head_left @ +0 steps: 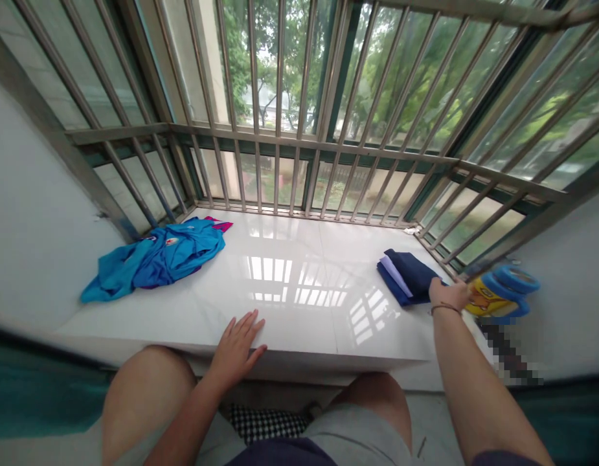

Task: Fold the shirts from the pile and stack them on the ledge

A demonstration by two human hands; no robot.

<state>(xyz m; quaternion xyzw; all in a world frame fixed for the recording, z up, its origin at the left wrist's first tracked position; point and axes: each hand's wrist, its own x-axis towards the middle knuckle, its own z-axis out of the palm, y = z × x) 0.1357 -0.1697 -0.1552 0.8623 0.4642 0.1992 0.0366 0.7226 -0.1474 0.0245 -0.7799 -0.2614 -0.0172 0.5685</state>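
My left hand (241, 346) lies flat with its fingers spread on the front part of the white window ledge (299, 323); it holds nothing. At the right, my right hand (449, 295) is closed at the right end of a folded navy cloth (412, 275) with a lilac strip along its left side. Its fingertips are partly hidden against the fabric. Just beyond this hand stands a blue-and-yellow jug (500, 294) with a blue handle. A crumpled blue garment (168, 255) with a bit of pink is heaped on the ledge's left side.
Metal bars (309, 145) enclose the ledge at the back and sides, before the windows. White walls (37, 213) flank it. Teal curtains (41, 388) hang at both lower corners. A blurred-out item (510, 353) lies below the jug. My knees are at the front edge.
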